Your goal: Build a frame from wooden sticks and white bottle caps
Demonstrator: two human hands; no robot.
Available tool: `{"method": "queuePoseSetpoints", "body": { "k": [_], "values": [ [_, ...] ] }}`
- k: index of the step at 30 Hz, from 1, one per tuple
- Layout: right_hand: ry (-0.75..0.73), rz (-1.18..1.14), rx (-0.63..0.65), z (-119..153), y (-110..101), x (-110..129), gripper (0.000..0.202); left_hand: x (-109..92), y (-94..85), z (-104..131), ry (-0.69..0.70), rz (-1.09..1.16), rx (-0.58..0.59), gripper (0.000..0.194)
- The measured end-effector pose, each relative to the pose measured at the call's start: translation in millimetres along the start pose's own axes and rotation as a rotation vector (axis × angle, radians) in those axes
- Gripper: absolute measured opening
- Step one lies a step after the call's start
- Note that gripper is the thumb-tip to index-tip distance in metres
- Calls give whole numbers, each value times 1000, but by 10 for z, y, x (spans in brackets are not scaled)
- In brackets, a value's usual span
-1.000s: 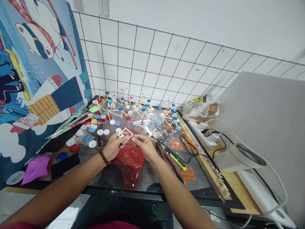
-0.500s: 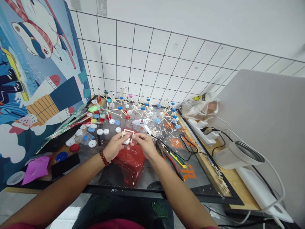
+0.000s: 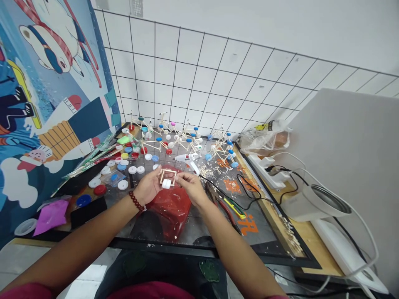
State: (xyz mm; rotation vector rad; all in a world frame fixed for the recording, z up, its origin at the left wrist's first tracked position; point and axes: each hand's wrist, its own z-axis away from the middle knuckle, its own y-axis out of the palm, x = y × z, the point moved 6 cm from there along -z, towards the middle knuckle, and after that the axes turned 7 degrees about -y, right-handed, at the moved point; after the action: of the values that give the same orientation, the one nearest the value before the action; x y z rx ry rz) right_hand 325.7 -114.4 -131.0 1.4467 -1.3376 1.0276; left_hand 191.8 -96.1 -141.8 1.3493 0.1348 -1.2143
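Between my hands is a small square frame of pale wooden sticks [image 3: 168, 170], with a white cap-like wheel [image 3: 166, 183] at its lower edge. My left hand [image 3: 150, 187], palm up below a beaded bracelet, grips the frame's left side with thumb and fingers. On the right side, my right hand [image 3: 190, 187] pinches the frame between thumb and forefinger. Below both hands lies a crumpled red plastic bag [image 3: 170, 214]. Just beyond them a white glue gun [image 3: 188, 159] rests on the table.
Several stick models with coloured caps [image 3: 190, 139] stand along the back. Loose bottle caps [image 3: 122, 185] lie at left. Pliers [image 3: 222, 207] and a yellow-green cutter [image 3: 234, 207] lie right of my hands, near a black cable. A power strip [image 3: 268, 170] sits at the right edge.
The frame has been turned in my hands, so its white wheel now shows more fully at the bottom. My left fingers have shifted up its left side. The view has moved slightly.
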Motion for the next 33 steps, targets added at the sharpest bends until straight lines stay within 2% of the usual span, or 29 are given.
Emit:
{"method": "queuePoseSetpoints", "body": {
  "k": [2, 5, 11, 15, 17, 19, 21, 22, 26, 30, 33],
  "values": [
    [-8, -9, 8, -4, 1, 0, 33, -2, -4, 5, -33, 36, -6, 37],
    [-16, -2, 13, -7, -4, 3, 35, -65, -60, 10, 11, 52, -78, 37],
    [-20, 24, -6, -8, -35, 8, 35, -446, -348, 90, 386, -47, -365, 13],
    [-26, 54, -20, -16, -45, -8, 34, -682, -466, 240, 591, -95, -490, 14],
    [-31, 81, -22, -20, -41, -30, 34, -795, -374, 389, 795, -334, -522, 14],
    [-42, 99, -15, -18, -29, -55, 33, -821, -114, 555, 1070, -788, -495, 10],
    [-54, 102, -5, -9, -9, -74, 31, -697, 149, 660, 1284, -1209, -441, 6],
    [-61, 100, -1, -1, 2, -79, 30, -625, 226, 685, 1344, -1332, -431, 5],
    [-85, 98, 13, 29, 55, -58, 27, -462, 330, 704, 1413, -1554, -513, 11],
    [-92, 85, 32, 36, 97, -23, 27, -427, 350, 699, 1427, -1665, -585, 15],
    [-86, 79, 29, 35, 101, -26, 27, -418, 366, 690, 1433, -1723, -597, 13]
  ]
}}
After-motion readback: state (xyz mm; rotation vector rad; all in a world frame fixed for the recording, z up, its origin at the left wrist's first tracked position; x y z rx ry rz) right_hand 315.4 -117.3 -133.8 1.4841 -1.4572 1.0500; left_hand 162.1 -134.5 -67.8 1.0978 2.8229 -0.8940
